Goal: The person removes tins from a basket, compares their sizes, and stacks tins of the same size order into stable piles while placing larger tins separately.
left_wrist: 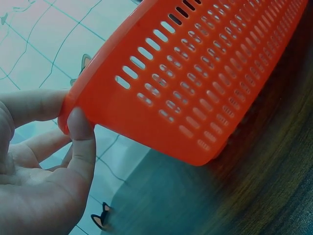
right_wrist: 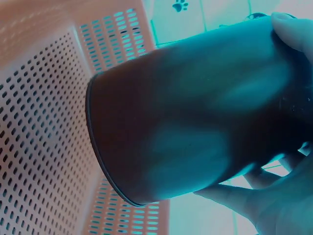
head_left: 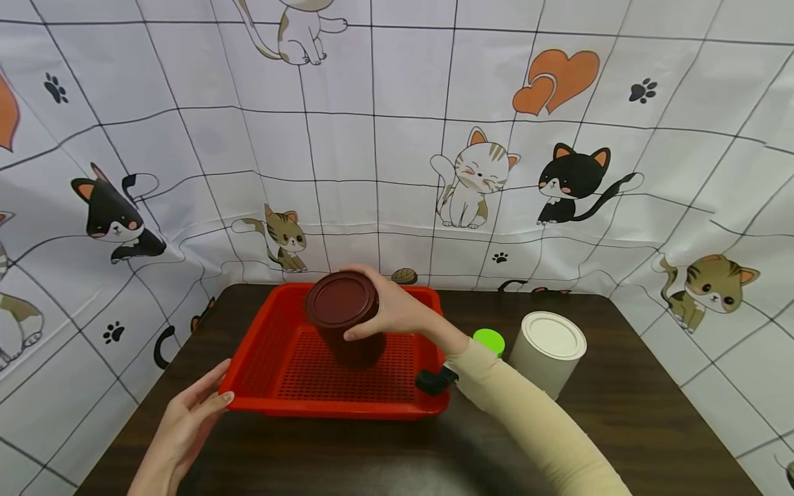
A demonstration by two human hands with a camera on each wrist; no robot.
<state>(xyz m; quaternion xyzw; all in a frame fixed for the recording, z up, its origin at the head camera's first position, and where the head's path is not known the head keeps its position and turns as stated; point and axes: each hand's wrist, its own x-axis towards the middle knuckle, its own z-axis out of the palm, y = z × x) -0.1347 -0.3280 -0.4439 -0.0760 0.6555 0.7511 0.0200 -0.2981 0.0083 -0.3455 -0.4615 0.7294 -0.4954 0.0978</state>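
A dark maroon lidded canister (head_left: pixel 343 301) is gripped near its top by my right hand (head_left: pixel 391 306). It hangs slightly tilted over the red perforated plastic basket (head_left: pixel 335 408); in the right wrist view the canister (right_wrist: pixel 195 112) has its base above the basket's holed floor (right_wrist: pixel 39 127), seemingly apart from it. At the basket's near left corner, my left hand (head_left: pixel 189 420) pinches the rim. The left wrist view shows thumb (left_wrist: pixel 80 127) outside and fingers behind the basket's corner (left_wrist: pixel 93 98). The canister's far side is hidden.
Right of the basket stands a white lidded canister (head_left: pixel 548 351). A container with a bright green lid (head_left: pixel 489 340) is beside it, mostly hidden by my right sleeve. All sit on a dark wooden table (head_left: pixel 626 413), with a cat-print tiled sheet (head_left: pixel 403 151) behind.
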